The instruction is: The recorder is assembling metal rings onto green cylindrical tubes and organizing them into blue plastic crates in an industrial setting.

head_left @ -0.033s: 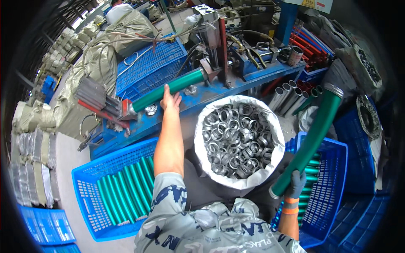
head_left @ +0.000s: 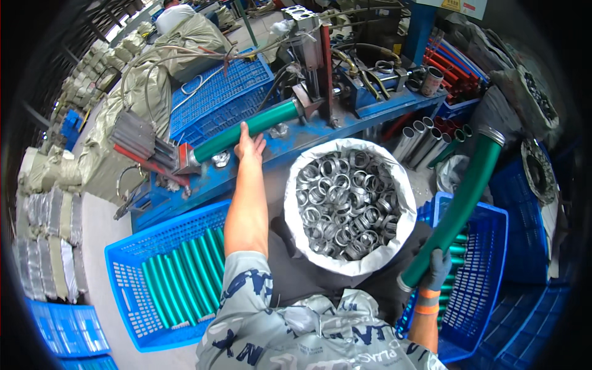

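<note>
Right hand (head_left: 439, 269) grips a loose green tube (head_left: 457, 213), nudged slightly rightward, still unmounted. Left hand (head_left: 250, 147), unclenched, touches the mounted tube (head_left: 269, 121).

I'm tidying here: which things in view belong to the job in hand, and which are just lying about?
Seemingly in use:
green tube across bench machine, by the left hand
second green tube, in the gloved right hand
metal rings in white sack
green tubes in left blue crate

Seemingly lying about:
red tubes
can
beige sacks
</note>
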The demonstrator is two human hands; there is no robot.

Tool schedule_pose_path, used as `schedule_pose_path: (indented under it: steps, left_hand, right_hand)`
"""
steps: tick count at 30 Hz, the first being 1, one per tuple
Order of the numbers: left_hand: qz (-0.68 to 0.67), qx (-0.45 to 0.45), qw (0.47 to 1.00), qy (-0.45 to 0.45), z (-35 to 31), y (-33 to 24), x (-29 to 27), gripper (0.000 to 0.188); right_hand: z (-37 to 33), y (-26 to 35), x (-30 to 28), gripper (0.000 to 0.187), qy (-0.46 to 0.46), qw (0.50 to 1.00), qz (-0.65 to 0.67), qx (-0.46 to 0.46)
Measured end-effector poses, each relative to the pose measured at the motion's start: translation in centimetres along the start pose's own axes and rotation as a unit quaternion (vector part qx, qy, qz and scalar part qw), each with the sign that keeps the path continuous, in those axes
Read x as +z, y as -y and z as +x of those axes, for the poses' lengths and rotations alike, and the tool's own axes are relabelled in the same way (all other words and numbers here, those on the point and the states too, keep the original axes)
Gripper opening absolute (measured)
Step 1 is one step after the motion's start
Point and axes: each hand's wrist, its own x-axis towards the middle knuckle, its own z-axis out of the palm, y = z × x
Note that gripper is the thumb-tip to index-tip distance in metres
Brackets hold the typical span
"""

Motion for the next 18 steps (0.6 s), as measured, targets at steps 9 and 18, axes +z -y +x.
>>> schedule_pose_path:
  steps: [9,18]
  left_hand:
    - [0.06,0.033,0.98,0.186,1.2,-0.6,-14.3,0.087]
    - [0.305,0.046,0.947,0.086,-10.5,9.5,-19.1,0.064]
  right_hand:
    - [3.8,2.3,-23.5,0.055,-0.252,0.937,-0.222,-0.092]
    - [1.1,-26.3,-51.7,0.105,-0.339,0.768,-0.466,0.279]
